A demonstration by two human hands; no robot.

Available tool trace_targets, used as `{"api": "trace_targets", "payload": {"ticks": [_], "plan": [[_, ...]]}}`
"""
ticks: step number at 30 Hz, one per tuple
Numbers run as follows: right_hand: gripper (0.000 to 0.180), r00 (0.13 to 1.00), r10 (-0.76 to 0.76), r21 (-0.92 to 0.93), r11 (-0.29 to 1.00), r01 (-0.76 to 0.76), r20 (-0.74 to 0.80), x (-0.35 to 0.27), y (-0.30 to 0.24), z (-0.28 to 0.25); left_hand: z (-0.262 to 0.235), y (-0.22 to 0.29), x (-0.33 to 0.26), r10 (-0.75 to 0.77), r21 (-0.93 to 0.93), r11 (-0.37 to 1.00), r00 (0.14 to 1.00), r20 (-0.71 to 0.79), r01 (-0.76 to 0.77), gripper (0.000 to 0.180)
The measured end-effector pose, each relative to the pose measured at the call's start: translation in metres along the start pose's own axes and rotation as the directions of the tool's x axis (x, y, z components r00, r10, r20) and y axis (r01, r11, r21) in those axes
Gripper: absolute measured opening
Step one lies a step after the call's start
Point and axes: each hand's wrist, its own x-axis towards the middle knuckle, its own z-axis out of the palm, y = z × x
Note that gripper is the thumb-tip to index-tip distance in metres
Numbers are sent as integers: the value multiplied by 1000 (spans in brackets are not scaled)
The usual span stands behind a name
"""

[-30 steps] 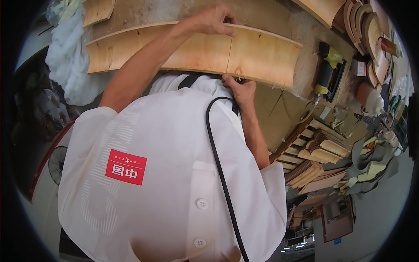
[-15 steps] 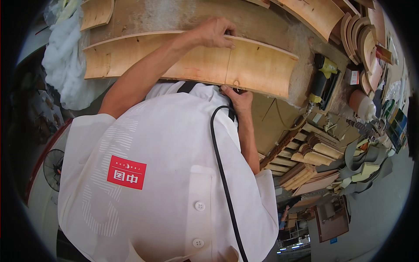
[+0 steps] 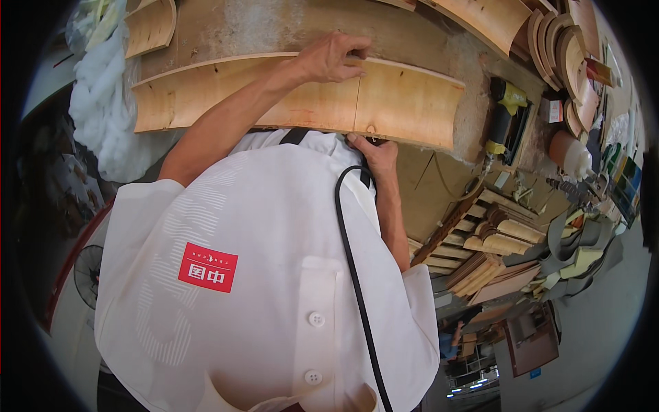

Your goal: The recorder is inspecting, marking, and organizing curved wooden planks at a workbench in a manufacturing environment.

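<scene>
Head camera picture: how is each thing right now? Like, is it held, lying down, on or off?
Curved wooden panel: bowed, with a thin line across it.
Left hand: partly curled at the panel's far edge; grip unclear.
Right hand: thumb at the panel's near edge; fingers partly hidden.
Workbench: whitish patches on it.
Nail gun: lying on the workbench, not held.
Distant lights: lit.
Fan: can't tell if on.

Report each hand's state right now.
Left hand: half-curled at the far edge of the curved wooden panel; hold unclear.
Right hand: at the panel's near edge; grip cannot be told.
</scene>
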Motion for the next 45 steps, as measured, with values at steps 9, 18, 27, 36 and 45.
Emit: {"api": "trace_targets", "payload": {"ticks": [9,18,27,36,45], "plan": [[28,1000,-30,67,997,30,-2,1,-2,3,-1,-1,1,15,22,1000,1000,2,-15,31],[45,998,-47,-83,996,43,-36,9,2,-3,-3,3,6,-64,146,987,998,-16,66,30],[31,998,-46,138,989,51,-43,-5,-5,-7,4,3,-6,-12,70,997,999,-46,15,25],[23,986,-22,285,956,69,-164,7,-6,-8,2,-1,-1,-60,68,996,998,-20,61,30],[24,980,-67,328,936,127,-188,21,-40,-19,-1,6,4,-116,55,991,992,-57,119,36]]}}
